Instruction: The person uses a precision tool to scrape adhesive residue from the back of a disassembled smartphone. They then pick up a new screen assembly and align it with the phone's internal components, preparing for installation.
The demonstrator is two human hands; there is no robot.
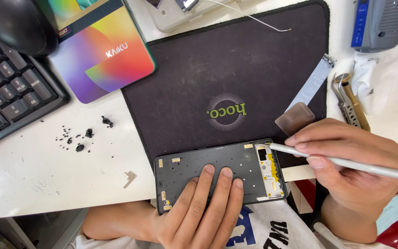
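Phone frame (217,173) lies flat, inner side up, at the near edge of the dark mat (254,60), partly hanging over the table edge (47,184). Left hand (199,210) comes up from below – three fingers (207,177) extended, close together, tips pressed flat on the middle of the frame, pinning it. Right hand (346,161) pinches a thin silver tool (346,163) pen-style between thumb and forefingers; its tip touches the frame's top right corner, by the white and yellow section. Just beyond that hand – a brown pick (295,118) on a pale strip (312,83), and tweezers (351,103) on a white cloth (383,87). To the left, black crumbs (81,138) on the table, a colourful box (102,50), a keyboard (10,92).
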